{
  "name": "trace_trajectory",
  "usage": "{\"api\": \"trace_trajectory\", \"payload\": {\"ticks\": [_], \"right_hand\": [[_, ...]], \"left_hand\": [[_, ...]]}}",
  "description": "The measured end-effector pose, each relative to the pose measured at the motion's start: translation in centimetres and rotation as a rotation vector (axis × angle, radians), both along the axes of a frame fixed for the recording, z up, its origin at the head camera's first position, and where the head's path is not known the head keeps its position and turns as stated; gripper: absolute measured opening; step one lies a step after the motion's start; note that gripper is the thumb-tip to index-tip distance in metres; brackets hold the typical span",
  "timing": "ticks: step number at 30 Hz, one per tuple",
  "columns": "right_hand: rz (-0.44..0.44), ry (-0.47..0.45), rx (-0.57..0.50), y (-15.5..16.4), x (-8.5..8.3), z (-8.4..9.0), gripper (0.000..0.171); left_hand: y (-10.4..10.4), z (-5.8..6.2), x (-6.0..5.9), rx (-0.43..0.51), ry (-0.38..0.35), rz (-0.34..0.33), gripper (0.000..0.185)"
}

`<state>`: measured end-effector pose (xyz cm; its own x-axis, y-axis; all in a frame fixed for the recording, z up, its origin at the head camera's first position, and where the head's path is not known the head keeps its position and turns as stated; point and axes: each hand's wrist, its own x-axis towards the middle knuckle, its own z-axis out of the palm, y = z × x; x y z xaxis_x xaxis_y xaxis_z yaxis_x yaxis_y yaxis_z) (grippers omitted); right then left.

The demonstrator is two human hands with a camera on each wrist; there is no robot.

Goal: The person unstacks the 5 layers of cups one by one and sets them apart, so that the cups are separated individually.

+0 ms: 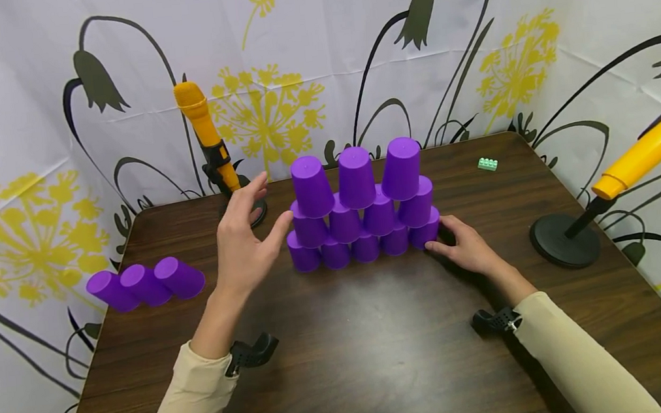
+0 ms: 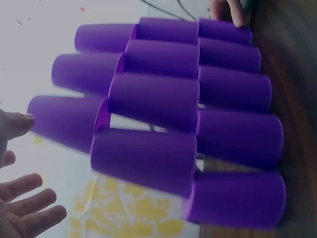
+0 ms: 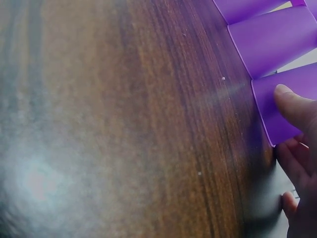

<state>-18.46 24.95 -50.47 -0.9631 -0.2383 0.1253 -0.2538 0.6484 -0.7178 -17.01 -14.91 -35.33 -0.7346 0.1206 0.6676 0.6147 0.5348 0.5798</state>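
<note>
Head view: twelve stacked cups (image 1: 360, 207), three loose cups (image 1: 145, 284)

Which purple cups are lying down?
The three purple cups near the table's left edge lie on their sides; those in the pyramid stand upside down.

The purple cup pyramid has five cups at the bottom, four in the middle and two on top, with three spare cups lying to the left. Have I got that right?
Nearly. The purple cup pyramid has three cups in its top row, not two; the head view shows them clearly. The rest holds: five at the bottom, four in the middle, and three spare cups lying on their sides to the left.
</note>
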Motion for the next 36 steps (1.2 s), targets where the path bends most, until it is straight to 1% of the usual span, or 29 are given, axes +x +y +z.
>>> {"api": "trace_trajectory", "payload": {"ticks": [5,10,15,23,25,27,30,32,34,36], "right_hand": [[0.0,0.0,0.0,0.1,0.0,-0.1,0.06],[0.007,0.011,-0.002,0.0,-0.1,-0.1,0.061],[0.009,0.01,0.0,0.1,0.0,-0.1,0.061],[0.008,0.02,-0.001,0.1,-0.1,-0.2,0.06],[0.01,0.021,-0.001,0.1,-0.1,-0.2,0.06],[0.01,0.022,-0.001,0.1,-0.1,-0.2,0.06],[0.011,0.026,-0.006,0.1,-0.1,-0.3,0.059],[0.012,0.03,-0.007,0.1,-0.1,-0.3,0.059],[0.015,0.032,-0.009,0.2,-0.1,-0.3,0.059],[0.015,0.032,-0.009,0.2,-0.1,-0.3,0.059]], "left_hand": [[2.4,0.2,-1.2,0.006,-0.022,-0.058,0.068],[3.9,0.0,-1.8,0.022,-0.02,-0.086,0.069],[4.4,-0.3,-2.0,0.048,-0.011,-0.082,0.066],[4.4,-0.5,-2.2,0.073,-0.005,-0.071,0.063],[4.2,-0.4,-1.9,0.095,0.004,-0.069,0.063],[3.9,-0.2,-1.4,0.129,0.021,-0.061,0.062],[3.1,0.8,0.2,0.167,0.057,-0.019,0.059],[2.1,1.1,1.2,0.177,0.081,0.025,0.058],[0.6,0.7,1.8,0.181,0.093,0.083,0.058],[-1.3,-0.5,1.8,0.181,0.093,0.144,0.059]]}}
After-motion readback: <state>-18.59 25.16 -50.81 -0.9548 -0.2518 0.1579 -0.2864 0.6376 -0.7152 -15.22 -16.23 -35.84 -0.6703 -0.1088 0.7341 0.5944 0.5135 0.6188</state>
